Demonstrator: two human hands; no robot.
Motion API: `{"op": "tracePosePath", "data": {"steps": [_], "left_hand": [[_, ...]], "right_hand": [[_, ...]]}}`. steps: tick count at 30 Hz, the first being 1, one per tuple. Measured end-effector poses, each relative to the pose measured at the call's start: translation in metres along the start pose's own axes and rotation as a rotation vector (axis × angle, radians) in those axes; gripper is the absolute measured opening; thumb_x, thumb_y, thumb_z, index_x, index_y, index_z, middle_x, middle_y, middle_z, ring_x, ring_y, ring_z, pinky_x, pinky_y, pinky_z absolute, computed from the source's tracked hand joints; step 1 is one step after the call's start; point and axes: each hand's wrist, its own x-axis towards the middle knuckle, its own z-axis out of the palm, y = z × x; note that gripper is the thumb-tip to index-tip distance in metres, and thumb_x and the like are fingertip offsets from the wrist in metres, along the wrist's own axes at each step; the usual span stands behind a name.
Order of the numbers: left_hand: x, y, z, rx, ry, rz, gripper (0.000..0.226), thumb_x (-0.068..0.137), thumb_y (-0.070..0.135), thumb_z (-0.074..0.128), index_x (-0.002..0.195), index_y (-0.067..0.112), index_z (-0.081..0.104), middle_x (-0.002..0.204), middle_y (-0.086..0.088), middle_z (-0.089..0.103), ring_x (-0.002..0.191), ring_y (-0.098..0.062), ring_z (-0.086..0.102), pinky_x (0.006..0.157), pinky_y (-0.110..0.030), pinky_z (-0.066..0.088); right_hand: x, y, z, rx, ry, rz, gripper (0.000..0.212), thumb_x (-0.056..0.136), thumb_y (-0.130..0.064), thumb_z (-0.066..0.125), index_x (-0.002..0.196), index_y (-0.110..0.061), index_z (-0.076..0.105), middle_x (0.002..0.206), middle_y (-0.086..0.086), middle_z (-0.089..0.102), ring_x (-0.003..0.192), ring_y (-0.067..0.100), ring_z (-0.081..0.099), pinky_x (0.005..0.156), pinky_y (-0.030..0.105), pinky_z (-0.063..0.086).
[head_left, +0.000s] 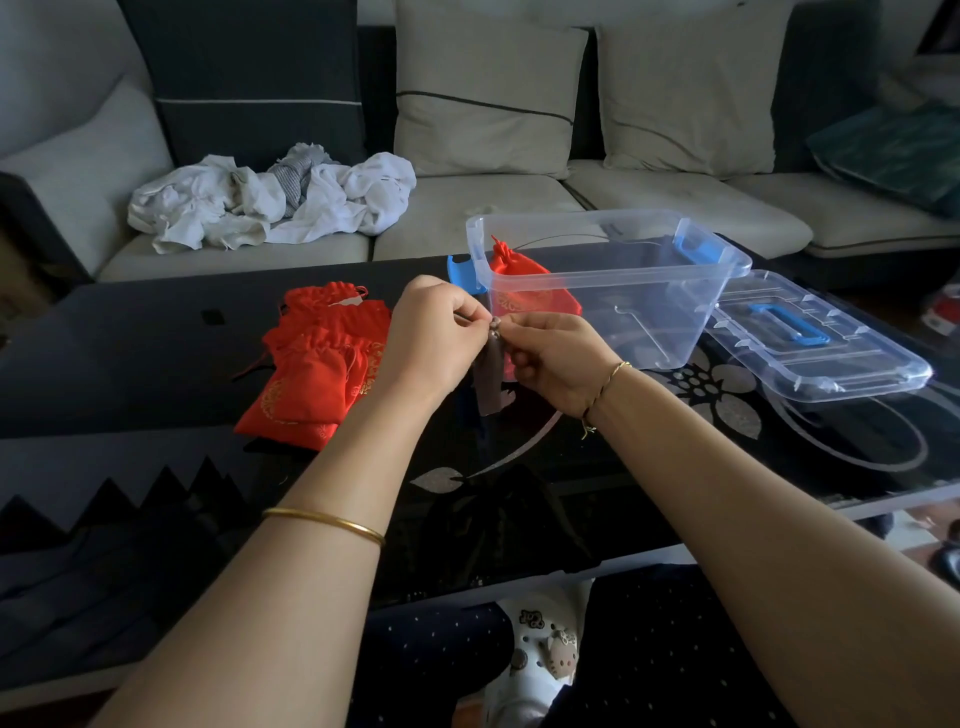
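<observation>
A sofa (519, 208) stands beyond the hands, behind a dark, glossy table (130, 338). A clear box (649, 312) sits just past the right hand (556, 358), with a red pouch (519, 280) inside. Other red pouches (317, 369) lie left of the left hand (431, 332). Both hands pinch the top of a grey pouch (491, 384) that hangs between them; the fingers hide its mouth.

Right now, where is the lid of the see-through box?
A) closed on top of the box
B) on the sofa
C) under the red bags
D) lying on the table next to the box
D: the clear lid with its blue handle lies flat on the table, just to the right of the box, and the box's top is open.
</observation>
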Motion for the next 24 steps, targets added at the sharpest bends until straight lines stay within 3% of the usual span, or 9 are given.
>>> {"op": "tracePosePath", "data": {"steps": [5,12,19,24], "left_hand": [[0.001,-0.004,-0.001,0.062,-0.023,0.078,0.005,0.08,0.005,0.069,0.084,0.004,0.071,0.103,-0.006,0.056,0.073,-0.006,0.05,0.062,0.002,0.035],[0.001,-0.007,0.0,0.191,-0.016,0.16,0.005,0.081,0.006,0.065,0.078,0.001,0.067,0.09,-0.006,0.055,0.075,-0.014,0.051,0.065,-0.017,0.033],[0.001,-0.014,0.0,0.206,-0.021,0.075,0.006,0.083,0.005,0.057,0.083,0.003,0.062,0.083,-0.004,0.052,0.074,-0.018,0.05,0.064,-0.026,0.038],[0.003,-0.015,0.001,0.187,0.035,0.088,0.006,0.082,0.003,0.056,0.077,0.002,0.059,0.081,-0.007,0.055,0.07,-0.018,0.049,0.054,-0.019,0.033]], "right_hand": [[0.002,0.001,-0.001,-0.052,-0.01,-0.042,0.018,0.092,-0.008,0.054,0.078,-0.01,0.065,0.07,0.005,0.053,0.055,0.008,0.042,0.053,0.018,0.043],[-0.001,-0.001,-0.001,-0.161,-0.003,-0.124,0.018,0.09,-0.006,0.056,0.075,-0.011,0.064,0.067,0.005,0.053,0.056,0.01,0.044,0.055,0.021,0.044],[0.0,-0.005,-0.006,-0.3,0.133,-0.286,0.015,0.084,0.007,0.057,0.096,-0.002,0.057,0.069,0.005,0.055,0.04,0.0,0.051,0.045,0.015,0.046],[0.003,-0.007,-0.007,-0.423,0.183,-0.355,0.016,0.084,0.0,0.061,0.083,-0.016,0.057,0.076,0.007,0.059,0.06,0.009,0.053,0.055,0.017,0.047]]}}
